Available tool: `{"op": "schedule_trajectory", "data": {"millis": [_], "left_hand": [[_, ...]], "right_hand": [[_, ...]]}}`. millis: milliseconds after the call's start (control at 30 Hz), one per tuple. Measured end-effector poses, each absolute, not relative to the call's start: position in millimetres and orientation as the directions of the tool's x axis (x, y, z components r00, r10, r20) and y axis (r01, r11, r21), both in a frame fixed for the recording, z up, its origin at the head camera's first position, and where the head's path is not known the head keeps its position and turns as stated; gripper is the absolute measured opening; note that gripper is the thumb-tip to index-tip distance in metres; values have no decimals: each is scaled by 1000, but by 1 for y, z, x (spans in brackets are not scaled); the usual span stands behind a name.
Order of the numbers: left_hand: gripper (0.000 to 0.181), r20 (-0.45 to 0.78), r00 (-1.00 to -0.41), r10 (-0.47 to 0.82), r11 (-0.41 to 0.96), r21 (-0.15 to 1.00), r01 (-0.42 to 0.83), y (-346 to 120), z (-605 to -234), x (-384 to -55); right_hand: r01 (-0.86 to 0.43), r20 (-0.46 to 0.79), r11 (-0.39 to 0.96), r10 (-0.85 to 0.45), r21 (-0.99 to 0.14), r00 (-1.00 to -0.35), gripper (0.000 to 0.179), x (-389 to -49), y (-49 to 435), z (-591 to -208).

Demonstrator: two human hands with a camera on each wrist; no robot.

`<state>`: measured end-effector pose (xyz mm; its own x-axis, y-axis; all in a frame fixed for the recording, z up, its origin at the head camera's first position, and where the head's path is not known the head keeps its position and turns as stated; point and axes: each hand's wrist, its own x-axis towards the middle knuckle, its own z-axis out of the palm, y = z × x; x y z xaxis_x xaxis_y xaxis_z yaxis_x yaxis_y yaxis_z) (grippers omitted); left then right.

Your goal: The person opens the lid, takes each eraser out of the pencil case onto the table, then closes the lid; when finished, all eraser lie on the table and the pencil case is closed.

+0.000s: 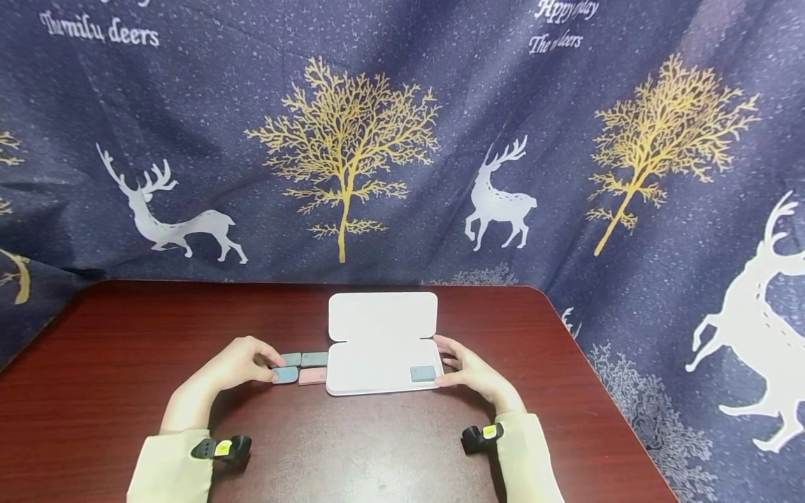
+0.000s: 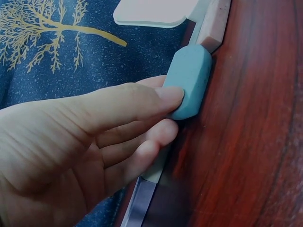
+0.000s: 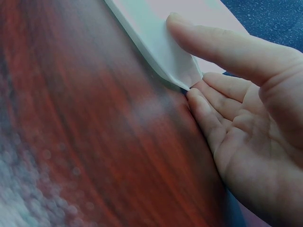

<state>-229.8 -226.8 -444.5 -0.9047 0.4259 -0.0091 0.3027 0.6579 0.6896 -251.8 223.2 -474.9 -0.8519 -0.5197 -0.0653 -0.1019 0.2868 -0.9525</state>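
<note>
My left hand (image 1: 237, 365) pinches a blue, round-cornered eraser (image 2: 191, 78) at the near left of a small cluster, thumb on its face and fingers behind. Right of it lies a pink eraser (image 1: 312, 377). Behind these two are a grey-green eraser (image 1: 314, 359) and another grey-green eraser (image 1: 291, 359) near my left fingertips. A white pencil case (image 1: 367, 367) lies with its lid (image 1: 382, 316) folded back. Inside its right end sits a grey-blue eraser (image 1: 423, 373). My right hand (image 1: 468, 372) holds the case's right end, thumb over the rim and fingers along the outer side.
The dark red wooden table (image 1: 352, 447) bears everything. Behind it hangs a blue cloth (image 1: 402, 237) with deer and trees, close to the table's far edge. Each wrist wears a black camera band, the left band (image 1: 234, 449) and the right band (image 1: 474, 439).
</note>
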Motion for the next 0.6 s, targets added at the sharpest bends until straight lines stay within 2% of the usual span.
{"op": "schedule_trajectory", "data": {"millis": [600], "left_hand": [[22, 12, -899, 438, 678, 653, 339, -226, -446, -231]], "right_hand": [[-96, -78, 304, -513, -948, -855, 88, -253, 224, -476]]}}
